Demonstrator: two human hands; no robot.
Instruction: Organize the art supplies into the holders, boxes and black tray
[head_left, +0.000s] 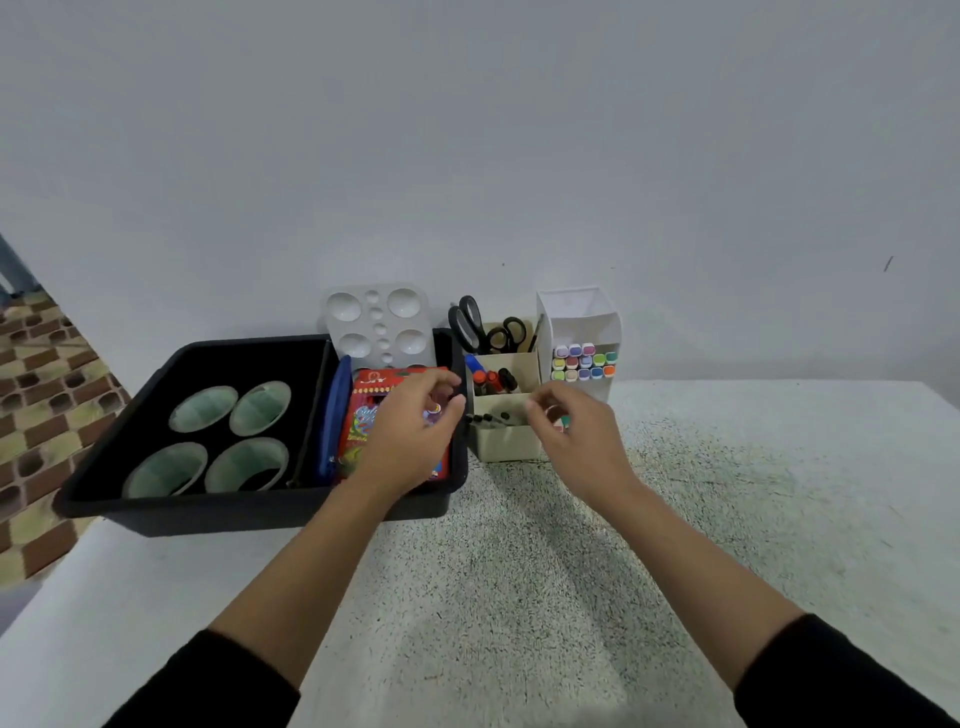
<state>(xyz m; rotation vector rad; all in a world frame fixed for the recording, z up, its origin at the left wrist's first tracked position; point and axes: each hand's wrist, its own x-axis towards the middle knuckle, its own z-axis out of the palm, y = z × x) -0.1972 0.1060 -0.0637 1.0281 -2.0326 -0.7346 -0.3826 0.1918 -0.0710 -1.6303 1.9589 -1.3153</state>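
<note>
Over the right end of a black tray (156, 514), the person's left hand (415, 431) hovers with fingers curled, thumb close to forefinger; whether it holds anything cannot be told. It covers much of a red box (371, 415) standing in the tray beside a blue pouch (332, 415). The right hand (566, 431), near the beige tiered holder (511, 441), curls its fingers round a small teal-tipped item (565, 422), mostly hidden in the palm. Farther left in the tray lie four round rolls (231, 441); a white paint palette (382, 325) leans at its far side. Scissors (470, 319) and markers (488, 379) fill the beige holder. Pastel-capped markers (584, 361) sit in a white holder (579, 317) at right. Black sleeves (208, 680) are cut off at the near edge.
</note>
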